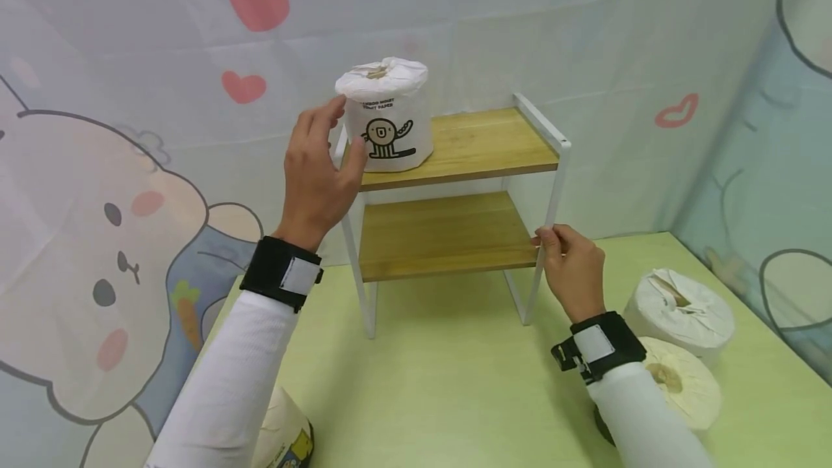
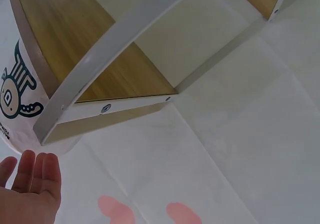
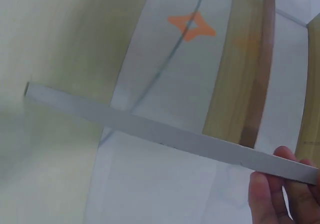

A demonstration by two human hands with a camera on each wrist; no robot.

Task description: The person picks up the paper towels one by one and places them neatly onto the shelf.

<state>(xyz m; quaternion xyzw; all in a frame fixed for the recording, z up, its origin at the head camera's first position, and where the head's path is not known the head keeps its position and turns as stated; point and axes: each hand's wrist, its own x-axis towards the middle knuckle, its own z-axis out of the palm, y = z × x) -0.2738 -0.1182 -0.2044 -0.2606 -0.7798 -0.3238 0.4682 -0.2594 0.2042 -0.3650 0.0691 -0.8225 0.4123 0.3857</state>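
A white paper-wrapped toilet roll, printed with a cartoon figure, stands upright at the left end of the top board of a two-tier shelf. My left hand is raised at the roll's left side, its thumb and fingers spread beside the wrapper. In the left wrist view the fingers are fairly straight, close to the roll's upper end; whether they touch it I cannot tell. Lower down on the other side, my right hand holds the shelf's white front right leg between thumb and fingers.
Two wrapped rolls, one white and one cream, stand at the right of the light green table. Another roll is partly hidden by my left forearm. A printed cloth hangs behind the shelf.
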